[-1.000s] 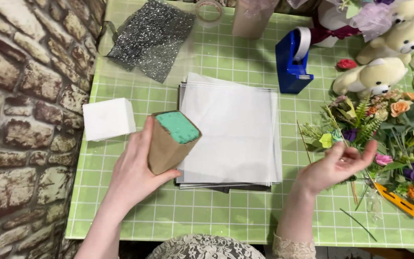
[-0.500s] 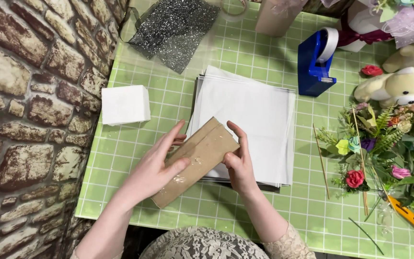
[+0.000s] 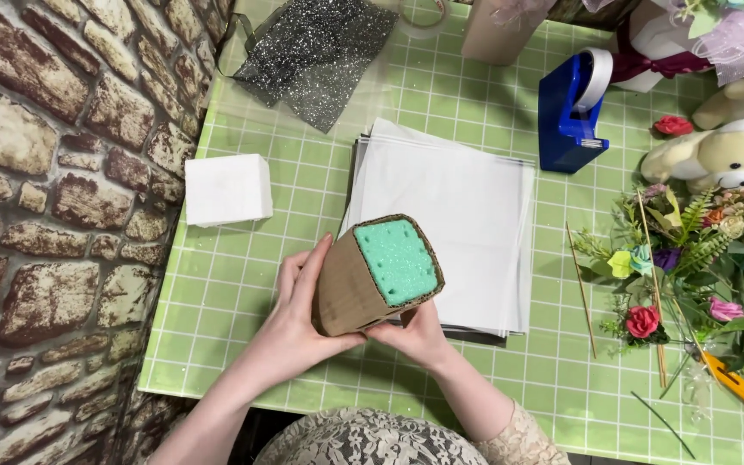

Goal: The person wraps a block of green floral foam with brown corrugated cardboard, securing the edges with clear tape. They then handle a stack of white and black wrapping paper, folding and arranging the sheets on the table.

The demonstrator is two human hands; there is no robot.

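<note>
Both hands are holding a cardboard box [image 3: 363, 288] filled with green foam [image 3: 396, 261] just above the bench [image 3: 217, 293], at the near left corner of a stack of white sheets [image 3: 454, 215]. The left hand [image 3: 290, 323] is cupping the box's side, its grip pressed flat against the cardboard with the fingers running up the wall. The right hand [image 3: 419, 331] is supporting the box from beneath; its grip seems to be closed on the lower edge, though the box is hiding most of the fingers. The box is tilting with its foam face turned up toward the camera.

The risk here looks like slippage: the cardboard is smooth and the hold is mostly by palm pressure, so the box could be sliding out and landing on the sheets, creasing them. Squeezing harder could be denting the thin wall or crumbling the foam. A white block [image 3: 227, 189] is lying well apart to the left, and a blue tape dispenser [image 3: 572, 112] and flowers [image 3: 691, 258] are sitting to the right
</note>
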